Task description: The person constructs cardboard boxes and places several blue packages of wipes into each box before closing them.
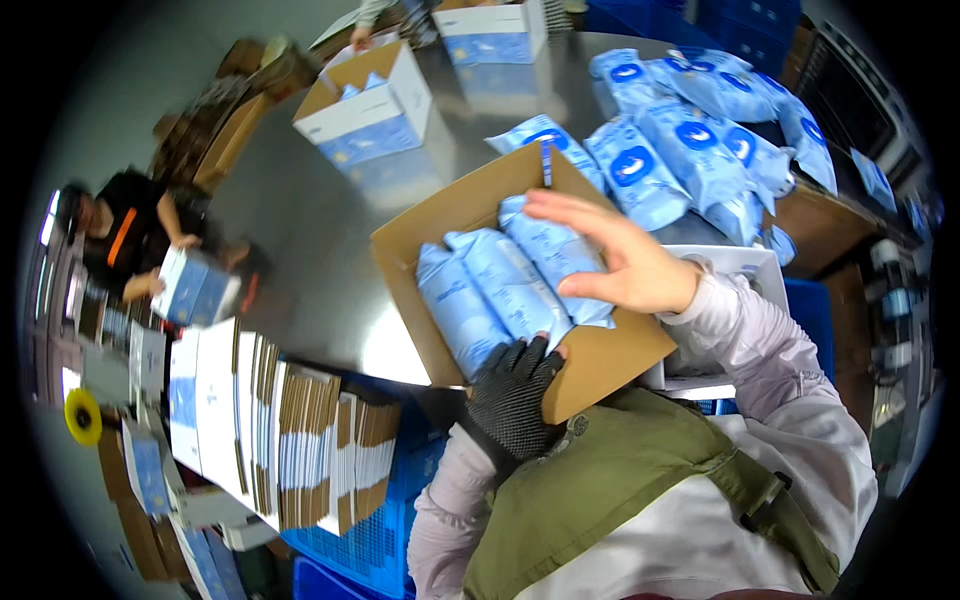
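An open cardboard box [640, 350] stands tilted on the table edge in front of me. Inside lie soft light-blue packs [480, 280], three of them side by side. My left hand [510, 395], in a black dotted glove with bare fingertips, is closed over the box's near edge, its fingers reaching in by the packs' near ends. Above the right-hand pack is my bare right hand [625, 260], fingers stretched out and thumb apart, holding nothing. Whether it touches that pack is hard to tell.
A heap of similar packs [690, 150] covers the far right of the metal table [300, 230]. Two white boxes [375, 115] [490, 35] stand at the back. Flattened cartons [300, 440] fill the near left, over a blue crate [360, 545]. A co-worker [135, 235] holds a box at left.
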{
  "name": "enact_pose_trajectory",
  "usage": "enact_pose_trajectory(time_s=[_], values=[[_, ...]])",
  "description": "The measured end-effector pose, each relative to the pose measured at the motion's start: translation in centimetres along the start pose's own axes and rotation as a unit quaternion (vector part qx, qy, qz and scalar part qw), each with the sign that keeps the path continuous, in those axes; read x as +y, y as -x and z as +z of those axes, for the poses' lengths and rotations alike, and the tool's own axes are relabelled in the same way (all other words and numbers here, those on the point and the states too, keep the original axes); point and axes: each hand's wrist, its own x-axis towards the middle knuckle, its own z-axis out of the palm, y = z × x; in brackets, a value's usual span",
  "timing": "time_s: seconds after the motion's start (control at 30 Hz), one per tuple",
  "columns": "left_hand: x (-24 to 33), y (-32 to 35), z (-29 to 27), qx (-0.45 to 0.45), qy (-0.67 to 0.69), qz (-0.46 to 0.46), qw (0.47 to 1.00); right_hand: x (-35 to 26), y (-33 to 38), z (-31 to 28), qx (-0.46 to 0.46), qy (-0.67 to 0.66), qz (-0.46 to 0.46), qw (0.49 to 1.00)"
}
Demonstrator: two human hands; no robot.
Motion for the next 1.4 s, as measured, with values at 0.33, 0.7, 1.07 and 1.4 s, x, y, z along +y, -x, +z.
enact_pose_trajectory(time_s=[0.33,0.7,1.07,1.4], values=[[-5.4,3.8,-4.9,-0.025,-0.022,-0.067,0.997,5.8,5.5,4.9,0.194,-0.427,0.364,0.805],[-10.9,5.8,-4.7,0.095,0.004,-0.102,0.990,3.6,-6.4,2.4,0.215,-0.079,-0.041,0.973],[-13.2,7.9,-6.7,0.099,-0.005,-0.094,0.991,8.2,-3.0,3.6,0.269,-0.197,0.177,0.926],[-26.1,23.5,-17.2,0.114,-0.232,-0.681,0.685,8.9,-15.4,22.6,0.081,-0.591,0.409,0.690]])
